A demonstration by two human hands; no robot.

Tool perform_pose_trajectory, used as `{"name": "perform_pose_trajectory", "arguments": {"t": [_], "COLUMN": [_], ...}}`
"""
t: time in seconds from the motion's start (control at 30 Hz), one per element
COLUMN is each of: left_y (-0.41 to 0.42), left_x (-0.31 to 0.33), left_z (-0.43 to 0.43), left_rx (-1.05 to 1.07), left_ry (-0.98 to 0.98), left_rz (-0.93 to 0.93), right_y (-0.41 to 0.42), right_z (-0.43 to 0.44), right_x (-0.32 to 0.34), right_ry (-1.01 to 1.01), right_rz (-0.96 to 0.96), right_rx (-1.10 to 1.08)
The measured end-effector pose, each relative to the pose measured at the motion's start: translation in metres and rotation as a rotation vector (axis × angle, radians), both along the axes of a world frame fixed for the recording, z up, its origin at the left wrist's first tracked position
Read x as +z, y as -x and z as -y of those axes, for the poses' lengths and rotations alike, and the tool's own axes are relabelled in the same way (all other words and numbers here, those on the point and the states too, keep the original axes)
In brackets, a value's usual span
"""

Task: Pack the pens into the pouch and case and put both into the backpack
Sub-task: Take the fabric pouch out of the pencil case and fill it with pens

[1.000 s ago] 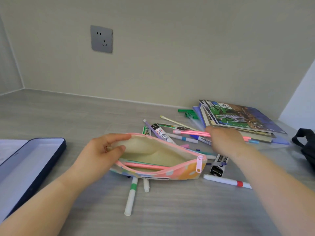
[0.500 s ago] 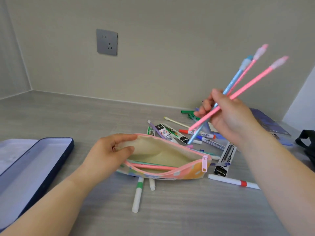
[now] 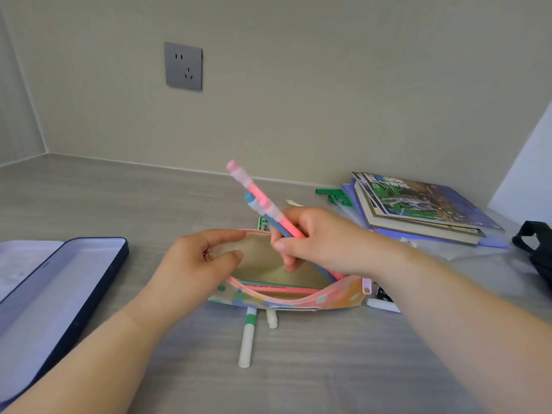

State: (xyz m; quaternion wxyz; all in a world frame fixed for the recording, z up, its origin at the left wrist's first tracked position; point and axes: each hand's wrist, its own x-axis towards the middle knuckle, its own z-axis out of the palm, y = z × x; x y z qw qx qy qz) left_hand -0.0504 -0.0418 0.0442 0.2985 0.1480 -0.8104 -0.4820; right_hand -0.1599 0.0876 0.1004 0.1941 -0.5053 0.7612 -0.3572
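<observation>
We see a grey wood-grain desk (image 3: 328,369) running back to a plain beige wall, and at its left edge the open case (image 3: 59,282), a long flat rounded box with a dark navy rim and a pale lavender lining. At the far right lies a stack of books (image 3: 418,210) with glossy printed covers, and beside it the black fabric of the backpack (image 3: 537,249), mostly out of view. In the middle sits the pouch (image 3: 286,297), soft cloth in pink, orange and pastel dots with a cream lining and a pink zip, its mouth wide open. Our left hand (image 3: 194,264) pinches the pouch's rear lip between thumb and fingertips, holding it up. Our right hand (image 3: 322,237) has its fingers pressed together around a bundle of slim pens (image 3: 268,210), two pink and one blue with frosted caps, tilted with their lower ends inside the pouch. A white marker with a green band (image 3: 248,336) pokes out from under the pouch.
</observation>
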Motion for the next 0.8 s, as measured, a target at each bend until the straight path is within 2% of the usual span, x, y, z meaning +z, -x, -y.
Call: {"name": "perform_pose_trajectory", "arguments": {"t": [0.23, 0.43, 0.5, 0.6, 0.7, 0.8], "left_y": [0.002, 0.001, 0.0, -0.001, 0.0, 0.002], "left_x": [-0.003, -0.004, -0.003, -0.002, -0.005, -0.009], "left_z": [0.004, 0.004, 0.004, 0.005, 0.006, 0.006], "left_rx": [-0.011, -0.062, -0.1, -0.158, -0.165, -0.104], "left_ry": [-0.04, -0.129, -0.111, -0.065, -0.067, -0.079], "left_rz": [0.012, -0.011, -0.012, -0.014, -0.012, -0.014], "right_y": [0.006, 0.011, 0.009, 0.005, -0.001, -0.002], "right_z": [0.001, -0.001, 0.0, 0.005, 0.011, 0.014], "right_x": [-0.008, -0.019, -0.019, -0.017, -0.018, -0.021], "right_ry": [-0.205, -0.508, -0.457, -0.237, -0.16, -0.236], "right_rz": [-0.551, -0.678, -0.677, -0.585, -0.781, -0.897], "right_rx": [-0.14, -0.051, -0.036, -0.048, 0.039, 0.034]}}
